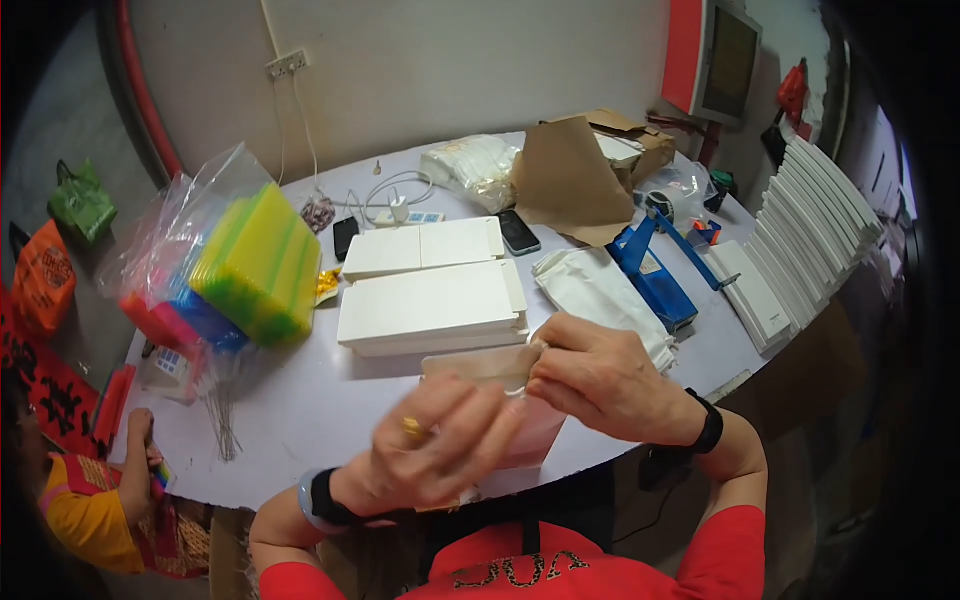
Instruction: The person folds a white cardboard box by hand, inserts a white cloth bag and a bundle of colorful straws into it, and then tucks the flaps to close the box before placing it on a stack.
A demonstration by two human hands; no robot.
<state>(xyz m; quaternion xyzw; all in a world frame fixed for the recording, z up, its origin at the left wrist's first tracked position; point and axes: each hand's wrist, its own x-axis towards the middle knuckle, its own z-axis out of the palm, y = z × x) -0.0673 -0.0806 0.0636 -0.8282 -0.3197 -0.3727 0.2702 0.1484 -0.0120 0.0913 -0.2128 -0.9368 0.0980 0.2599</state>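
Both my hands hold a small pale paper pouch (480, 366) just above the near edge of the white table (300, 400). My right hand (610, 385) pinches its upper right corner. My left hand (435, 450), with a gold ring, covers its lower front, and a pale pink part shows beneath the fingers. Just behind the pouch lie two stacks of flat white folded boxes (430, 305).
A clear bag of bright coloured plastic pieces (235, 265) stands at left. Two phones (518, 232), a cable, white bags (600, 295), a blue sealer tool (655, 280), brown paper (570, 180) and a fanned row of white boxes (800, 240) fill the table. Another person's hand (135, 440) grips the left edge.
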